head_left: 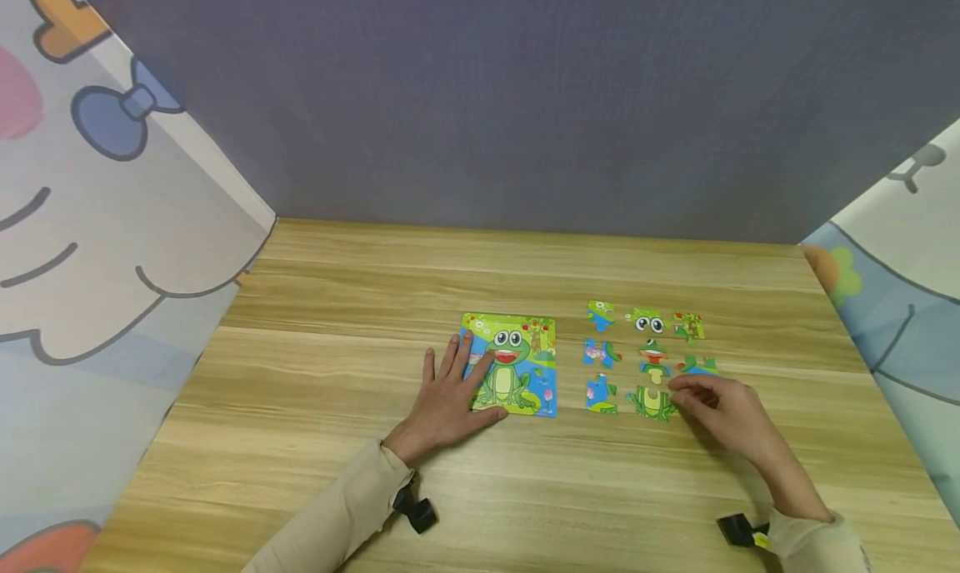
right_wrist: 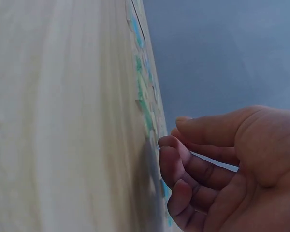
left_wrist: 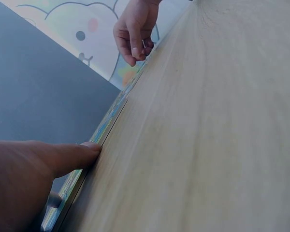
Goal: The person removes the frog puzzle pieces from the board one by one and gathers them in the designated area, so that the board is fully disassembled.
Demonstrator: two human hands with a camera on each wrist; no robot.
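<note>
My left hand lies spread over the left side of a frog picture board, its fingers resting on the print. To the right, frog jigsaw pieces lie spaced apart in rows, including an eyes piece, a mouth piece and a legs piece. Over the right end of the legs piece hovers my right hand, thumb and index finger bent with a small gap. No piece shows between those fingers in the right wrist view, where the hand is above the table. The table area under that palm is hidden.
The wooden table runs back to a grey wall panel. Cartoon-printed panels stand at both sides. Black wrist devices hang by both sleeves. A tree piece lies at the back right of the pieces.
</note>
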